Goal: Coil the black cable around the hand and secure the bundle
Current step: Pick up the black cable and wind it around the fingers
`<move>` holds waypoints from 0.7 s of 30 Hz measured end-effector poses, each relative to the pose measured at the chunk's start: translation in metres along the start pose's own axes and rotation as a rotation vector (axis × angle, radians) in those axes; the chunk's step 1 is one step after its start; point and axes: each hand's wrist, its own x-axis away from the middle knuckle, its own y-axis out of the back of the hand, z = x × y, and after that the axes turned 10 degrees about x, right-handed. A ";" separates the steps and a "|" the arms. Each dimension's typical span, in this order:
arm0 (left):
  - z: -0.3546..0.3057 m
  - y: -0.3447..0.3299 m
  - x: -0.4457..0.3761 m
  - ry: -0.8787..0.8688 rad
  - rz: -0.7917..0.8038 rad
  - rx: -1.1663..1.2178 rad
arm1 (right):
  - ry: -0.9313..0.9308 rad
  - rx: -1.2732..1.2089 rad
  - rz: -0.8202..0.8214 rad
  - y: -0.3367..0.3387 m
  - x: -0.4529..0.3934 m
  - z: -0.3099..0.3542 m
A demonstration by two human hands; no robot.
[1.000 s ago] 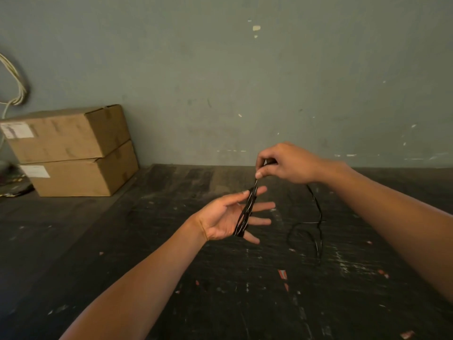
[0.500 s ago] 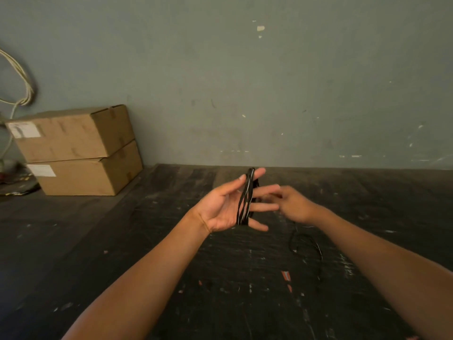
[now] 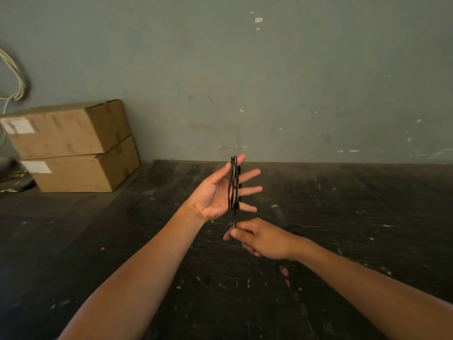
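Observation:
A thin black cable (image 3: 234,184) is wound in several loops around the spread fingers of my left hand (image 3: 219,192), which is raised palm-up over the dark table. One strand drops from the coil straight down into my right hand (image 3: 259,238), just below the left. Thumb and fingers of the right hand pinch that strand. The loose tail of the cable (image 3: 306,227) runs off behind the right hand and lies on the table; part of it is hidden by the wrist.
Two stacked cardboard boxes (image 3: 73,146) stand at the back left against a grey-green wall (image 3: 269,82). White cords (image 3: 14,77) hang at the far left. The dark wooden table (image 3: 122,241) is scuffed and speckled with paint.
My right hand carried the strand from above the left hand, round behind the fingers, and down below them, adding a loop. The left hand rose slightly.

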 end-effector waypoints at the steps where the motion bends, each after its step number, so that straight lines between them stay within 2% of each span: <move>1: 0.001 0.003 0.000 -0.004 -0.012 0.013 | 0.020 0.059 0.008 0.004 0.002 0.007; 6: 0.007 0.010 0.001 -0.003 -0.061 0.035 | 0.081 0.373 0.021 0.031 0.009 0.034; 11: 0.015 0.012 0.001 0.064 -0.061 -0.033 | 0.107 0.465 -0.067 0.071 0.009 0.055; 15: 0.020 0.014 0.003 0.111 -0.116 -0.105 | 0.047 0.558 -0.126 0.108 0.008 0.063; 21: 0.027 0.006 0.005 0.210 -0.069 -0.125 | 0.022 0.693 -0.224 0.140 0.000 0.068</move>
